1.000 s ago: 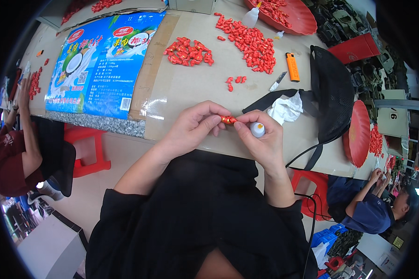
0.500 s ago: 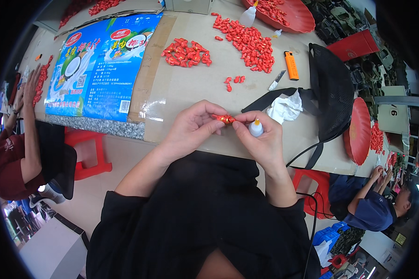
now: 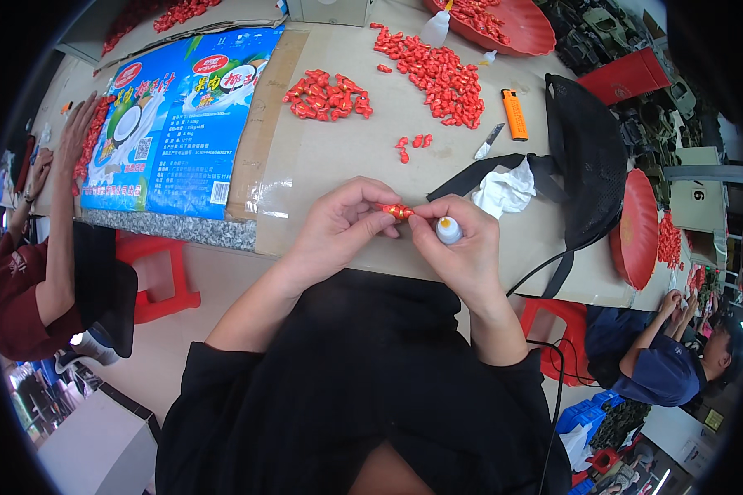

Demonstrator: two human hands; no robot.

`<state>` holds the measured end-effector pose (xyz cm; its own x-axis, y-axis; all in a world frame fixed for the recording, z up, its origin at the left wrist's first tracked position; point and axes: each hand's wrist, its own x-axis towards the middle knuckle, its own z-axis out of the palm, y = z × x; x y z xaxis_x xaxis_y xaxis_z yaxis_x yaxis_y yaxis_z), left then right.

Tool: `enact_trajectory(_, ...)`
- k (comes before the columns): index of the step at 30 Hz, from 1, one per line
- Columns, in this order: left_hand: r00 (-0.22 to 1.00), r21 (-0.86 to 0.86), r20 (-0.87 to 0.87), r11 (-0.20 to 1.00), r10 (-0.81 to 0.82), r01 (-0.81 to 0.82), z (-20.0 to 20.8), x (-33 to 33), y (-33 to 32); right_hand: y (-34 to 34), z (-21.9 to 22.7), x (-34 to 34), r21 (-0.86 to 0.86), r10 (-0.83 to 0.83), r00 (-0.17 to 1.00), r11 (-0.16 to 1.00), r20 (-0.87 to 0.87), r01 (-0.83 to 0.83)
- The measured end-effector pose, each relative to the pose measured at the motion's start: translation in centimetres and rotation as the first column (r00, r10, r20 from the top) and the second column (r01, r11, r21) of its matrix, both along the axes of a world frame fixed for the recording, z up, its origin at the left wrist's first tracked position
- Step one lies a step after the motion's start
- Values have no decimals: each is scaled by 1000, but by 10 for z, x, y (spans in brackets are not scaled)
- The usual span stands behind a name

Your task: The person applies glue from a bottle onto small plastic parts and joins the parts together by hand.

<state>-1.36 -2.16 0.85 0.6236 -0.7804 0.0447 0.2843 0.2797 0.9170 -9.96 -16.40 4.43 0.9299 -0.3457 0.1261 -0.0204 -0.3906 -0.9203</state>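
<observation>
Close to the table's near edge, my left hand [image 3: 344,227] pinches a small red piece with gold markings [image 3: 398,212] between thumb and fingertips. The thumb and forefinger of my right hand [image 3: 468,254] are at the piece's other end. In that same right hand, a small white squeeze bottle with a yellow tip [image 3: 449,231] is tucked against the fingers, its tip pointing up. Beyond my hands lie a few loose red pieces [image 3: 403,153], a heap of larger red pieces [image 3: 327,95] and a wide spread of smaller ones [image 3: 445,81].
At right are a crumpled white tissue [image 3: 504,189], a black mesh bag with straps [image 3: 586,157], a knife blade [image 3: 488,142] and an orange lighter [image 3: 515,115]. Another squeeze bottle [image 3: 436,29] stands near a red tray [image 3: 520,37]. Blue printed cardboard [image 3: 181,124] covers the left; co-workers sit on both sides.
The squeeze bottle in my right hand has tilted and shifted slightly left. Both hands stay at the red piece. At left, the co-worker's hand has moved a little over the red pieces.
</observation>
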Motion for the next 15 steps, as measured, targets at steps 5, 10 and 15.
enact_trajectory(5, 1000, -46, 19, 999, 19, -18, -1, 0, 0, 2, -3, 2, 127, -18, 999, 992, -44, 24)
enact_trajectory(10, 997, -37, 51, 998, 59, -57, -3, -2, 1, 2, -7, 3, 189, 5, 1000, 982, -17, -2)
enact_trajectory(15, 993, -25, 78, 995, 94, -92, -1, -5, 1, 4, -4, 2, 72, -1, 1000, 997, -17, 3)
